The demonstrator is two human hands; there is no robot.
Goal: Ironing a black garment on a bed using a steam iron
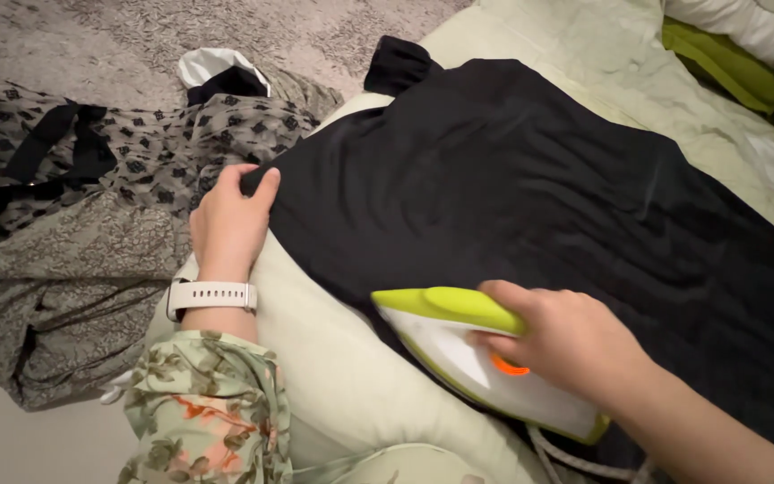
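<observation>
Nearest, a white and lime-green iron (472, 358) is gripped around its handle by the right hand (566, 345), fingers wrapped closed, its soleplate set on the near edge of the black garment (512, 188). The left hand (230, 220) is laid flat, fingers extended, on the garment's left edge, holding nothing but pinning the cloth taut over the pale padded surface (333, 376); a white wristband (210, 296) and a floral sleeve (203, 417) are seen behind it. Judged from this, the cloth is best kept stretched and the iron kept well apart from the pinning fingers. Farther left, patterned grey clothing (91, 224) is heaped on the carpet (118, 36). The soleplate is hidden, the cord (575, 462) is cut off at the bottom edge, and the garment's far end cannot be made out
</observation>
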